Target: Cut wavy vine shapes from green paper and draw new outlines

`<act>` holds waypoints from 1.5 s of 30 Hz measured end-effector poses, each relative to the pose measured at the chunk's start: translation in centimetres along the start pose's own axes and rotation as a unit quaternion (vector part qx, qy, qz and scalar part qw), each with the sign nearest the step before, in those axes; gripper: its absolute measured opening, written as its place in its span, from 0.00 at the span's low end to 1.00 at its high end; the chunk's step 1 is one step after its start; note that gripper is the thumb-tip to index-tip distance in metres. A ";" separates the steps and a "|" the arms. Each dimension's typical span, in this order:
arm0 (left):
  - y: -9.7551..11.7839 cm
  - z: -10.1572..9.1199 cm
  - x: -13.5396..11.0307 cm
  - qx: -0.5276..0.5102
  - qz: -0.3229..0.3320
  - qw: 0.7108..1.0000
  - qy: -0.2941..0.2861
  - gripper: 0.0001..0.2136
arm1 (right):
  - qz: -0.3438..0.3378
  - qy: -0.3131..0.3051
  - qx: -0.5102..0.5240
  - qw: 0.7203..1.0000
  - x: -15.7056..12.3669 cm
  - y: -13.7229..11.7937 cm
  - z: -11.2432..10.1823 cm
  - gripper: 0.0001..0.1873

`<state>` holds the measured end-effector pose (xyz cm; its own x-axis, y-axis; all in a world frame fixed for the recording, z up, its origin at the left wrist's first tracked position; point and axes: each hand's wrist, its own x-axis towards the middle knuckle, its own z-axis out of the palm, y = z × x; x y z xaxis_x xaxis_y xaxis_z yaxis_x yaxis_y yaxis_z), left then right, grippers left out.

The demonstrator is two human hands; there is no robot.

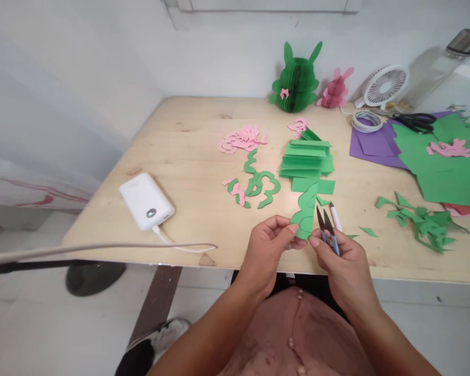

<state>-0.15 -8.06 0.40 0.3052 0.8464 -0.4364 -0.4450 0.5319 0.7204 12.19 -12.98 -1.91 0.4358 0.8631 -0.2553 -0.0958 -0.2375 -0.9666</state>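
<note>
Near the table's front edge, my left hand (269, 249) pinches a green paper piece (306, 216) with a scalloped edge and curved lines on it. My right hand (347, 261) is closed round small thread snips (327, 232), their dark blades pointing away from me and apart. Its thumb and forefinger also meet the lower right corner of the green paper. Just beyond the snips lies a white pen (336, 216). Folded green paper strips (305, 159) lie behind the held piece. Left of them are curly green cutouts (262, 183) and a heap of pink cutouts (243, 139).
A green honeycomb-paper figure (296, 86) and a smaller pink one (335, 91) stand by the wall. Right are a white fan (386, 86), tape roll (367, 121), black scissors (415, 122), green sheets (442, 172) and green scraps (423, 222). A power bank (145, 201) with a cable lies left.
</note>
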 end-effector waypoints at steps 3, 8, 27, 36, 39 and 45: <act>0.0 -0.1 0.0 0.004 -0.008 1.000 0.001 0.11 | 0.001 -0.004 -0.001 1.000 0.0 0.0 -0.1 0.11; 0.1 -0.5 -0.2 0.014 -0.037 0.999 -0.014 0.11 | 0.000 -0.004 0.001 1.000 0.0 0.3 -0.4 0.10; 1.1 -1.0 0.3 0.023 -0.022 0.999 -0.028 0.10 | 0.033 -0.105 -0.044 0.993 -0.3 -1.0 -3.5 0.20; 1.9 -1.0 0.5 0.049 -0.029 0.997 -0.052 0.09 | 0.037 -0.147 -0.140 0.978 -0.2 -1.0 -4.2 0.25; 2.1 -1.1 0.6 0.063 -0.029 0.996 -0.058 0.09 | 0.031 -0.152 -0.137 0.978 -0.1 -0.8 -4.3 0.26; 2.2 -1.1 0.9 0.098 -0.019 0.993 -0.065 0.09 | 0.046 -0.164 -0.142 0.975 0.4 -0.6 -4.3 0.25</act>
<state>-1.75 -6.08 1.03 0.4299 0.8089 -0.4012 -0.2633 0.5373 0.8013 16.27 -14.43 -1.31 0.1225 0.9178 -0.3777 0.1512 -0.3934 -0.9068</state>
